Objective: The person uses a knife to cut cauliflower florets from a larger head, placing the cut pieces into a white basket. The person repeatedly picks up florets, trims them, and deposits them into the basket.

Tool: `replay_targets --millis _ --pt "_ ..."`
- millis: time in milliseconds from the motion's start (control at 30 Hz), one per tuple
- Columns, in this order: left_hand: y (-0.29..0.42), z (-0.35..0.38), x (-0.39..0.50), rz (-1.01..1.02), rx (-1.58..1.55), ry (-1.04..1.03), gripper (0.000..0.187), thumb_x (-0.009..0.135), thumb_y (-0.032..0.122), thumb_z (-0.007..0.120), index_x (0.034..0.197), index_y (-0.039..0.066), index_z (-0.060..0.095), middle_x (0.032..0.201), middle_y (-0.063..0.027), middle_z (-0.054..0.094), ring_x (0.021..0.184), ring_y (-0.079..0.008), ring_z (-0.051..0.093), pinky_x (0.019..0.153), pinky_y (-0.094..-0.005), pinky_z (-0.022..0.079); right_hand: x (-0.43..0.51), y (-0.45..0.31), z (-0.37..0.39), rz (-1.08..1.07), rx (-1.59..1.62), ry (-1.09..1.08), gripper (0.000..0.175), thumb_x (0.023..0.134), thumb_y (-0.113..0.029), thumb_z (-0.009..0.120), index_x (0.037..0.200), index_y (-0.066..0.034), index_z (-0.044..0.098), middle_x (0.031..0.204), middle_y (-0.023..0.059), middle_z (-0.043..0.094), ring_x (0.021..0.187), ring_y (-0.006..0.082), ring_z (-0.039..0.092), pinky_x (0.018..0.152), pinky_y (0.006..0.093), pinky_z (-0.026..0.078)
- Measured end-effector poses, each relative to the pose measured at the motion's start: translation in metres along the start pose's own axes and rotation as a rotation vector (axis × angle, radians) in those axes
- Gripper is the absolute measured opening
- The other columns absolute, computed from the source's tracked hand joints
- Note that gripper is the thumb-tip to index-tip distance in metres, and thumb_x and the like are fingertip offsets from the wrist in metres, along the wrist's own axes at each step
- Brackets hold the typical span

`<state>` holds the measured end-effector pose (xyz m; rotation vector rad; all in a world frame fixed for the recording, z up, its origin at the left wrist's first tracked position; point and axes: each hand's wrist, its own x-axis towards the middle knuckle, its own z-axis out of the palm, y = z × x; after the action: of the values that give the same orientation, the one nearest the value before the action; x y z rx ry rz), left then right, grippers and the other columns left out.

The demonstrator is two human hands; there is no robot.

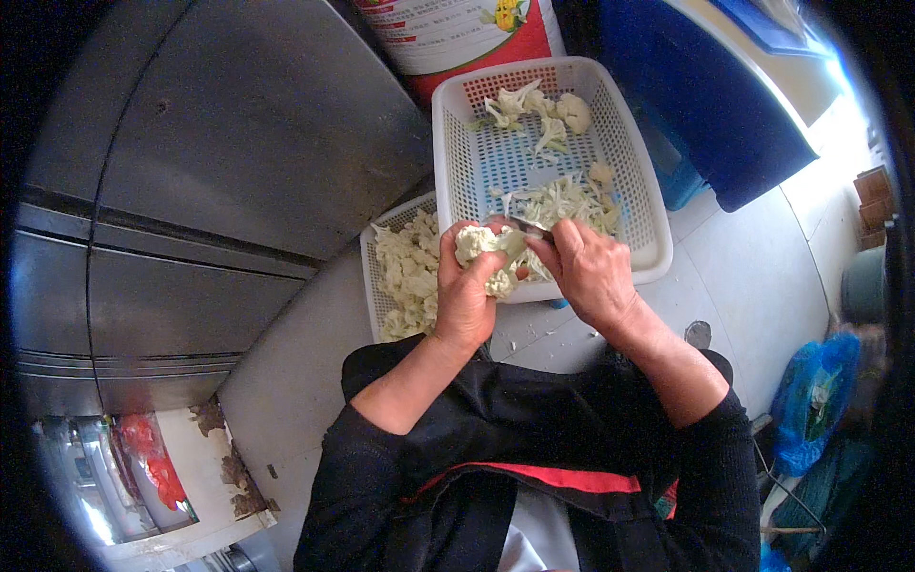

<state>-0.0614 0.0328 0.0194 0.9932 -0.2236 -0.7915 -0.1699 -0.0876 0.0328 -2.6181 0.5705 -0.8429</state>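
My left hand (468, 286) grips a piece of cauliflower (477, 244), its florets facing me and its pale stalk pointing right. In my right hand (590, 268) is a small knife (527, 227), its blade against or close to the stalk. Both hands are over the near edge of a white perforated plastic basket (661, 247), which holds cauliflower pieces (536, 107) at its far end and a heap of pale trimmings (572, 204) nearer me. A second white basket (368, 286), lower at the left and partly hidden, is filled with cut cauliflower florets (407, 275).
A grey metal cabinet (250, 129) stands at the left. Beyond the baskets is a printed sack (457, 43), with a dark blue container (686, 93) to its right. Small scraps lie on the tiled floor (529, 343). A blue plastic bag (815, 400) is at the right.
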Motion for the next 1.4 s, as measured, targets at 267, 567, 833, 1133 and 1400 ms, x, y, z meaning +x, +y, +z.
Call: replay_targets --millis 267,567,833,1133,1400 --pt "0.010 -0.023 0.025 -0.295 -0.116 0.052 0.037 0.080 0.009 0.057 0.117 0.008 0.049 0.108 -0.0100 0.059 0.096 -0.0263 0.061 0.071 -0.0490 0.056 0.003 -0.019 -0.015 0.031 0.258 0.016 0.029 0.077 -0.022 0.074 0.078 -0.0050 0.051 0.060 0.0098 0.055 0.056 0.0250 0.060 0.049 0.0357 0.047" --pt "0.022 -0.012 0.010 -0.664 -0.251 -0.115 0.040 0.081 0.020 0.055 0.118 0.006 0.052 0.110 -0.0148 0.061 0.099 -0.0349 0.062 0.065 -0.0517 0.057 0.010 0.021 -0.004 0.255 0.468 -0.241 0.038 0.088 -0.036 0.062 0.077 -0.0017 0.050 0.063 0.0212 0.057 0.063 0.0419 0.059 0.055 0.0469 0.044" --pt "0.022 -0.022 0.011 -0.806 -0.314 -0.137 0.052 0.083 0.025 0.050 0.129 0.002 0.045 0.119 -0.0245 0.057 0.104 -0.0534 0.055 0.063 -0.0501 0.058 0.008 0.024 0.002 0.171 0.572 -0.302 0.038 0.088 -0.036 0.062 0.075 -0.0023 0.052 0.060 0.0184 0.056 0.059 0.0363 0.059 0.053 0.0453 0.044" --pt "0.019 -0.031 0.024 -0.560 -0.332 -0.009 0.048 0.088 0.030 0.042 0.116 -0.008 0.051 0.113 -0.0246 0.060 0.102 -0.0422 0.060 0.082 -0.0491 0.054 -0.006 -0.021 -0.010 -0.361 0.274 -0.035 0.030 0.080 -0.030 0.070 0.075 -0.0090 0.050 0.064 0.0063 0.054 0.053 0.0230 0.059 0.046 0.0348 0.047" --pt "0.010 -0.014 0.009 -0.445 -0.096 -0.005 0.040 0.087 0.022 0.048 0.121 0.002 0.050 0.113 -0.0159 0.063 0.103 -0.0336 0.062 0.082 -0.0548 0.053 0.009 0.012 -0.001 0.197 0.290 -0.142 0.029 0.089 -0.028 0.062 0.081 -0.0018 0.054 0.076 0.0165 0.064 0.068 0.0365 0.062 0.056 0.0414 0.047"
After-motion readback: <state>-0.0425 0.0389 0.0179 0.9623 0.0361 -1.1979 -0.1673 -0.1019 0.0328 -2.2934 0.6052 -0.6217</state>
